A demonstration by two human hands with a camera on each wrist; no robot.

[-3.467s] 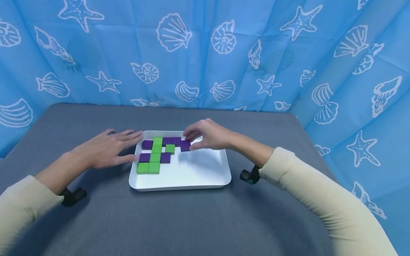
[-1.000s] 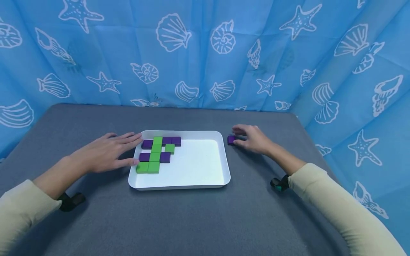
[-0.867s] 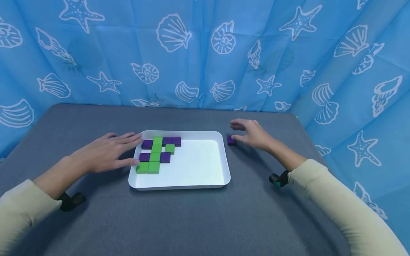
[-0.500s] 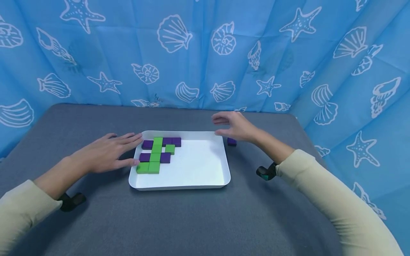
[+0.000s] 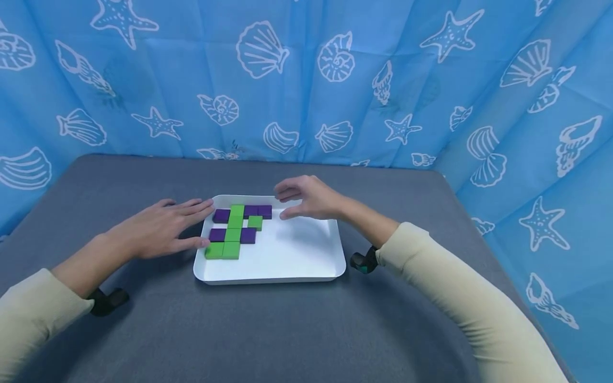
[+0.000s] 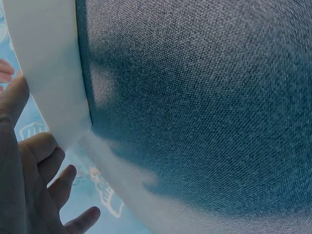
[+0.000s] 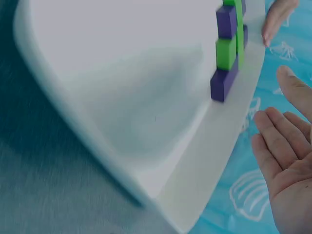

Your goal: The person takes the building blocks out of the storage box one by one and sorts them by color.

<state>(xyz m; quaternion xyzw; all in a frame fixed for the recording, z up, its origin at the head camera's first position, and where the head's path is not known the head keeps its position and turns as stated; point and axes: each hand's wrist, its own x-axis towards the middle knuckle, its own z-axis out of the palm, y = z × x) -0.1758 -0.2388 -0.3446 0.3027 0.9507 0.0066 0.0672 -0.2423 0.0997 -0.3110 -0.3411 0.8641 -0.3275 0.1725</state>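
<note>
A white tray holds several green square blocks and purple blocks, grouped along its left and back. My left hand lies with fingers outstretched over the tray's left rim, its thumb tip near a front-left green block. In the left wrist view, fingers of the left hand are against the tray wall. My right hand hovers over the tray's back right part, thumb and fingers apart. The right wrist view shows the right hand holding nothing, near an end purple block.
The grey cloth-covered table surrounds the tray. A blue curtain with white shells and starfish hangs behind it and on the right. Dark wrist cameras sit below both wrists.
My right hand carried a purple block out of the tray, let it go on the table to the right, then moved back left over the tray. The forearm now covers that spot. Left hand stayed put.
</note>
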